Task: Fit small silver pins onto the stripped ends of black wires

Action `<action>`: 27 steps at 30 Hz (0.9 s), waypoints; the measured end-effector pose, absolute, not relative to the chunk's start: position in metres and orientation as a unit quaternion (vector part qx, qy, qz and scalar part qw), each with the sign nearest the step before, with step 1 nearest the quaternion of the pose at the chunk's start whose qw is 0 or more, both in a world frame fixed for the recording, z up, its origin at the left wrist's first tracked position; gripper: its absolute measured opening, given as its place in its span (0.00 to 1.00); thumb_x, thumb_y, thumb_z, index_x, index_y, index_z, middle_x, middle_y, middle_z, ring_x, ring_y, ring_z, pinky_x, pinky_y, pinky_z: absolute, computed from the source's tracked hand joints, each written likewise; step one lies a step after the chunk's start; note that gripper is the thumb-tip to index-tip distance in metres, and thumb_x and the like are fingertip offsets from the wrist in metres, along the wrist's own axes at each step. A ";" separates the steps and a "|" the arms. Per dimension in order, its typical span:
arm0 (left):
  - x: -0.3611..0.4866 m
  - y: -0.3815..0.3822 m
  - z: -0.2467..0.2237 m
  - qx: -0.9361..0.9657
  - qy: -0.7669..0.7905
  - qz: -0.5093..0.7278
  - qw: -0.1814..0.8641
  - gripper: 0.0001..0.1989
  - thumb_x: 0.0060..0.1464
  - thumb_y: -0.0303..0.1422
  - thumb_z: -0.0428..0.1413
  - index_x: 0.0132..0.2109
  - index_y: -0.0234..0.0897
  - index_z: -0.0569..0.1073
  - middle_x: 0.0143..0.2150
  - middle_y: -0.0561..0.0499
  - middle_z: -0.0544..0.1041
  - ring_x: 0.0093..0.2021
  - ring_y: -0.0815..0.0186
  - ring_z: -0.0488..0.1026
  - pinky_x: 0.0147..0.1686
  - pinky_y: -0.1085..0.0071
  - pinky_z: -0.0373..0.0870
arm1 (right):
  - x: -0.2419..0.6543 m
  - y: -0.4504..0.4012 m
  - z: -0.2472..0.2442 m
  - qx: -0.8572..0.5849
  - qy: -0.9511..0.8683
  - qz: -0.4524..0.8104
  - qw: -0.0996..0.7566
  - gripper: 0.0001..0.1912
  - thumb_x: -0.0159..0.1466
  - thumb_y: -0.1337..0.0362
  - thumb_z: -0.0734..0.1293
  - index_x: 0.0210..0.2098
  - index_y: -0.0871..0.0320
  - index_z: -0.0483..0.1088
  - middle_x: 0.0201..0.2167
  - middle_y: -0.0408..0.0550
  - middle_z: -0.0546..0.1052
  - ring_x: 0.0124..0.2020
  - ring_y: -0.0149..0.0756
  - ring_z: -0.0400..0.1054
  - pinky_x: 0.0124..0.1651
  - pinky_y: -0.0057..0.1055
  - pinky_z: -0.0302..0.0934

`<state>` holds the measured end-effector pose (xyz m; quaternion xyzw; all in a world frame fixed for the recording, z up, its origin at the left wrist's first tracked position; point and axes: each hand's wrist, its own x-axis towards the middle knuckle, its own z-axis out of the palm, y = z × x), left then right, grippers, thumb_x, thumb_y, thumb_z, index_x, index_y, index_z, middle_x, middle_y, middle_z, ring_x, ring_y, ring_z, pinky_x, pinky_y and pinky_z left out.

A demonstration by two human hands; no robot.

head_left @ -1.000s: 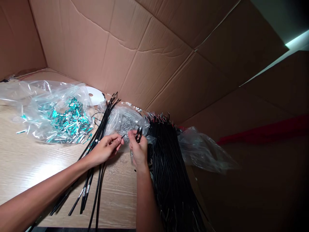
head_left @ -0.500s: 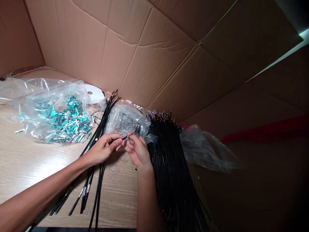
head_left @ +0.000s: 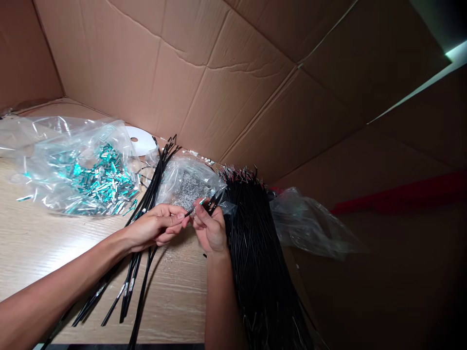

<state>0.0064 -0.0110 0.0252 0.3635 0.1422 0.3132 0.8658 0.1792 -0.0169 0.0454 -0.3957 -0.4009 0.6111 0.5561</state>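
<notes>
My left hand (head_left: pixel 162 226) is closed on a thin black cable (head_left: pixel 188 212), pinching it close to its end. At that end my right hand (head_left: pixel 209 226) pinches a shiny silver-teal bit (head_left: pixel 202 201) between thumb and forefinger. The same hand also keeps hold of small black wire strippers (head_left: pixel 213 203), their jaws pointing up and away; the handles are hidden in the palm. Behind both hands lies a clear plastic bag (head_left: pixel 171 175) with fine silvery wire scraps. More black cables (head_left: pixel 153 189) pass beneath my left wrist.
A large bundle of black cables (head_left: pixel 255 243), with stripped reddish and silver ends, lies right of my right forearm. On the left is a clear bag (head_left: pixel 54 146) of teal and silver foil strips. A white disc (head_left: pixel 140 141) and cardboard walls (head_left: pixel 189 87) stand behind. Another clear bag (head_left: pixel 314 226) lies right.
Right thumb and forefinger now show a shiny bit at the cable end. The wire strippers have swung slightly right and show more. The left hand stays closed on the cable.
</notes>
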 end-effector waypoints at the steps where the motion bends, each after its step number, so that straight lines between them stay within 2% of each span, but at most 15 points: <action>1: 0.005 -0.011 0.026 0.343 0.124 0.298 0.882 0.10 0.65 0.35 0.58 0.37 0.32 0.73 0.22 0.60 0.58 0.15 0.80 0.45 0.13 0.82 0.44 | 0.180 -0.017 0.045 -0.384 -0.386 0.627 0.558 0.18 0.55 0.55 0.79 0.34 0.57 0.70 0.20 0.33 0.57 0.19 0.23 0.42 0.23 0.27 0.37; 5: 0.002 -0.013 0.024 0.293 0.078 0.262 0.916 0.09 0.64 0.32 0.58 0.37 0.31 0.73 0.22 0.60 0.58 0.14 0.82 0.42 0.12 0.84 0.41 | 0.179 -0.018 0.042 -0.337 -0.331 0.681 0.559 0.24 0.48 0.55 0.83 0.31 0.55 0.67 0.22 0.35 0.60 0.21 0.24 0.46 0.23 0.24 0.42; 9: 0.002 -0.013 0.022 0.266 0.063 0.258 0.927 0.07 0.63 0.30 0.58 0.36 0.31 0.72 0.22 0.59 0.60 0.13 0.83 0.42 0.11 0.84 0.41 | 0.173 -0.018 0.038 -0.300 -0.292 0.713 0.563 0.26 0.47 0.57 0.84 0.28 0.56 0.65 0.21 0.33 0.57 0.20 0.23 0.44 0.23 0.22 0.46; 14: 0.004 -0.013 0.023 0.303 0.086 0.281 0.906 0.08 0.62 0.33 0.59 0.36 0.31 0.72 0.22 0.59 0.61 0.13 0.82 0.45 0.11 0.84 0.42 | 0.169 -0.018 0.034 -0.308 -0.266 0.718 0.565 0.24 0.49 0.55 0.83 0.34 0.53 0.67 0.22 0.33 0.56 0.19 0.24 0.44 0.21 0.22 0.40; 16: 0.006 -0.013 0.026 0.357 0.128 0.319 0.868 0.12 0.64 0.37 0.58 0.36 0.31 0.72 0.22 0.58 0.62 0.13 0.81 0.48 0.12 0.83 0.43 | 0.170 -0.016 0.035 -0.332 -0.301 0.699 0.557 0.21 0.53 0.55 0.81 0.36 0.53 0.68 0.21 0.33 0.54 0.19 0.24 0.43 0.20 0.23 0.39; 19: 0.008 -0.013 0.030 0.438 0.220 0.374 0.787 0.15 0.65 0.42 0.57 0.39 0.32 0.72 0.21 0.58 0.64 0.13 0.78 0.54 0.12 0.82 0.45 | 0.175 -0.014 0.040 -0.358 -0.348 0.631 0.593 0.16 0.60 0.55 0.77 0.38 0.55 0.70 0.19 0.32 0.50 0.19 0.24 0.39 0.21 0.24 0.38; 22: 0.009 -0.014 0.033 0.515 0.287 0.380 0.713 0.19 0.65 0.47 0.56 0.40 0.32 0.73 0.21 0.58 0.64 0.15 0.76 0.56 0.14 0.80 0.48 | 0.178 -0.013 0.045 -0.378 -0.391 0.577 0.609 0.15 0.63 0.53 0.74 0.40 0.56 0.72 0.19 0.32 0.50 0.20 0.25 0.38 0.22 0.25 0.38; 27: 0.009 -0.015 0.033 0.626 0.345 0.376 0.590 0.20 0.68 0.45 0.51 0.37 0.32 0.73 0.21 0.58 0.59 0.20 0.73 0.52 0.19 0.77 0.46 | 0.179 -0.015 0.046 -0.453 -0.446 0.523 0.568 0.14 0.59 0.57 0.76 0.31 0.59 0.71 0.20 0.35 0.58 0.20 0.23 0.43 0.23 0.28 0.40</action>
